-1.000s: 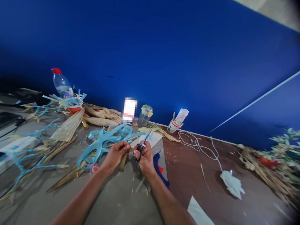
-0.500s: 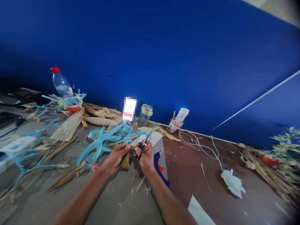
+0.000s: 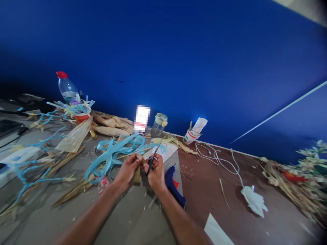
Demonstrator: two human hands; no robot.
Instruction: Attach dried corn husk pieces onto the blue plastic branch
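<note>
My left hand point(image 3: 129, 170) pinches a strip of olive-brown dried husk point(image 3: 137, 175), which hangs down below the fingers. Close beside it, my right hand point(image 3: 156, 172) is closed round a pair of dark-handled scissors point(image 3: 155, 154), their blades pointing up and away. The two hands' fingertips almost meet, and the small gap between them is partly hidden. A loose tangle of light blue ribbon point(image 3: 111, 153) lies just past my left hand. Right of my right wrist rests a dark blue glue gun point(image 3: 173, 187) with a red part.
Behind the hands stand a lidded glass jar point(image 3: 158, 125), a bright phone-like screen point(image 3: 142, 117) and a white cup point(image 3: 190, 136). Dried husks point(image 3: 112, 124), a red-capped bottle point(image 3: 66, 88) and blue-wrapped stems point(image 3: 38, 182) fill the left. A white cable point(image 3: 217, 154) runs across the brown surface.
The scissors have turned a little in my right hand, their tips now lower and further left. My left hand still holds the husk strip. The view has shifted slightly.
</note>
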